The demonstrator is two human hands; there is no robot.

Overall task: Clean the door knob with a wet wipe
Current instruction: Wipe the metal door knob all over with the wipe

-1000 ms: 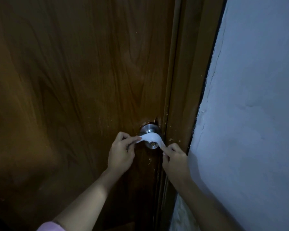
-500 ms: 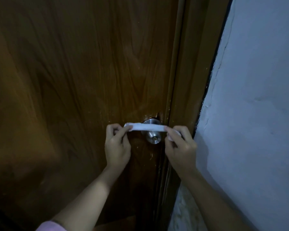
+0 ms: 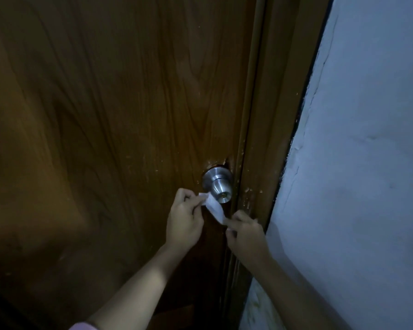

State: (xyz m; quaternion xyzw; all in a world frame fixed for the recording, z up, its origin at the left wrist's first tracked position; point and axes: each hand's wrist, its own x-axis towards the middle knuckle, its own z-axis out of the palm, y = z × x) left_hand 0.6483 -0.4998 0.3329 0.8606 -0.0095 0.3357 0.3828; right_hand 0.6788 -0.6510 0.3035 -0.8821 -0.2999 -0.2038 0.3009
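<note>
Change: half a sec ago the wet wipe (image 3: 213,207) was stretched level across the top of the door knob (image 3: 218,185); now it's hanging slack below-left of it, w/ both hands dropped lower.
Meaning: prob. the top/neck pass is ending and the strip is being shifted to the knob's underside or face, so cleaning looks mid-way, not done.
Left hand (image 3: 184,220): fingers curled, thumb and forefinger pinching the wipe's upper-left end, just left of the knob.
Right hand (image 3: 244,231): fingers curled, pinching the lower-right end, below the knob and in front of the door frame (image 3: 267,139).
Wipe: thin white strip, folded narrow, running diagonally btw the hands; upper part is lying next to the knob's lower-left edge, contact can't be told.
Knob: brushed silver metal, round, tapering neck on a round plate, small keyhole in the face; sitting near the door's right edge.
Door (image 3: 117,115): dark brown wood grain, chipped and scuffed around the knob.
Wall (image 3: 367,163): pale, rough plaster, cracked along the frame.
</note>
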